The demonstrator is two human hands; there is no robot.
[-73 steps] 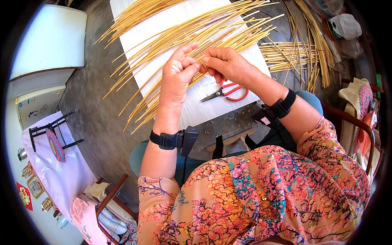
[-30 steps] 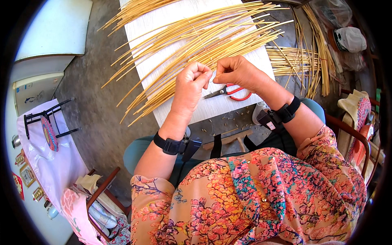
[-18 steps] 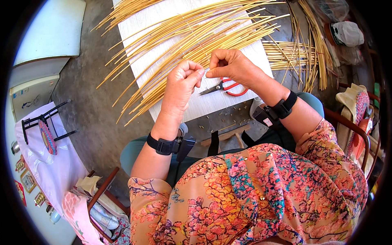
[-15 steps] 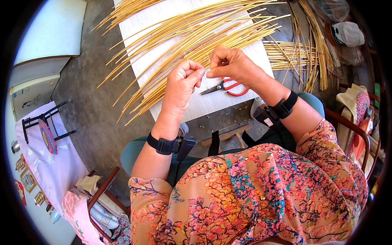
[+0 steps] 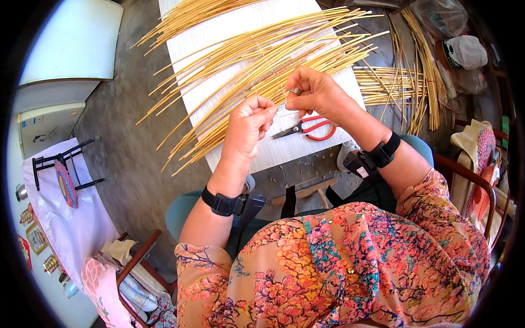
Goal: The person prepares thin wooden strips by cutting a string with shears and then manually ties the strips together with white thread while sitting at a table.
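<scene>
Above the near part of a white tabletop [image 5: 240, 155], my two hands are raised close together. My left hand [image 5: 249, 124] is closed in a pinch, thumb against the bent forefinger. Just right of it, my right hand [image 5: 317, 94] also pinches, with a metal ring [image 5: 295, 91] around one finger. What the fingertips hold is too fine to make out. Behind the hands, long yellow stalks [image 5: 240, 60] lie across the table in a loose layer, a thin pale line crossing them. Under my right hand rest scissors with red handles [image 5: 320, 128], blades pointing left.
More stalks [image 5: 391, 86] lie beyond the table's right side, beside an upright bundle [image 5: 432, 82]. Wooden chairs stand at right [image 5: 465, 172] and lower left [image 5: 136, 262]. A black-legged stool [image 5: 65, 169] lies on a pale cloth at left. Small scraps litter the floor.
The fingertips are slightly farther apart, and my right hand has turned so its ring shows. The whole scene sits a little lower in the picture. Stalks and scissors keep their places on the table.
</scene>
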